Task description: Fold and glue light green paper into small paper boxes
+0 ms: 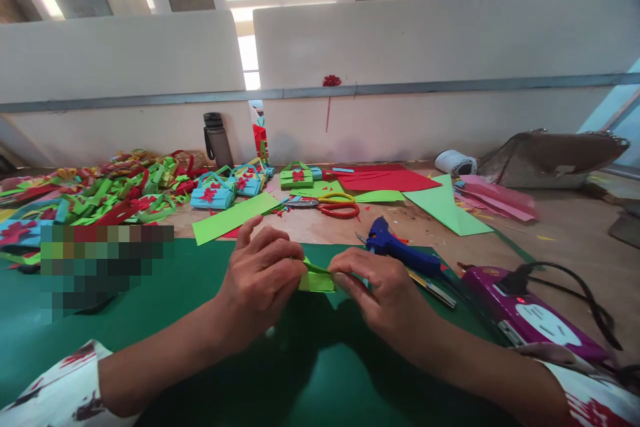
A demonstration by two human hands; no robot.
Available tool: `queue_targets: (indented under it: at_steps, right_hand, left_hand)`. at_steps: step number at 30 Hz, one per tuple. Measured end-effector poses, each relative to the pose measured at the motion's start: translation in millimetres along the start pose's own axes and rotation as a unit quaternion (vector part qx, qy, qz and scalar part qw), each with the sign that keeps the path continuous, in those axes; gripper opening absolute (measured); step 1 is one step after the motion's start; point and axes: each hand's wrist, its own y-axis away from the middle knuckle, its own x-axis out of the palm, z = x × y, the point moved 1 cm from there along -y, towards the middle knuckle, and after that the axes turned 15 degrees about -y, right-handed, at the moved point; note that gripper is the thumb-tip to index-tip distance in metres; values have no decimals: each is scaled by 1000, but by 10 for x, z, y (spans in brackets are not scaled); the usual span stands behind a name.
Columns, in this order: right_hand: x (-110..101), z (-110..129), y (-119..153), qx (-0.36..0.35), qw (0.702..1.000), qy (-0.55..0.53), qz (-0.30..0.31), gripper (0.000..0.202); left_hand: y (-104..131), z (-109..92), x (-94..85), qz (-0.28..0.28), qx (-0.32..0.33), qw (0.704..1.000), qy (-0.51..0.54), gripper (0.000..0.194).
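Between my two hands is a small folded piece of bright green paper (317, 281), held above the dark green mat (240, 373). My left hand (265, 277) pinches its left end. On the right end, the thumb and forefinger of my right hand (377, 283) are closed. The fingers cover both ends of the paper, so its full shape is hidden. A blue glue gun (400, 247) lies just beyond my right hand, with a utility knife (433, 290) beside it. Scissors with red and yellow handles (337, 205) rest farther back.
Finished paper bags, blue (213, 195) and green (297, 177), stand at the back. A heap of green and red paper pieces (145, 193) is at left. Red sheets (385, 178), a purple power strip (535, 313), a bottle (217, 140) and a handbag (550, 157) surround the mat.
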Motion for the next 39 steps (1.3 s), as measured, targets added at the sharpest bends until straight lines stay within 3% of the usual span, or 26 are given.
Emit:
queue_targets:
  at_steps: [7, 12, 24, 29, 34, 39]
  right_hand:
    - [7, 29, 22, -36, 995, 74, 64, 20]
    - [18, 45, 29, -90, 986, 123, 64, 20]
    - [59, 51, 44, -115, 963, 232, 66, 29]
    - [64, 68, 53, -118, 960, 242, 82, 23]
    - [47, 81, 40, -108, 962, 229, 105, 18]
    - [41, 85, 35, -114, 957, 253, 87, 18]
  left_hand:
    - [15, 6, 10, -2, 2, 1000, 5, 17]
    - [7, -8, 4, 1, 6, 1000, 4, 17]
    - [-20, -66, 8, 6, 28, 1000, 5, 18]
    - [-34, -66, 0, 18, 34, 999, 13, 18]
    - [-18, -38, 15, 26, 22, 999, 31, 18]
    - [-29, -11, -31, 52, -3, 996, 77, 20]
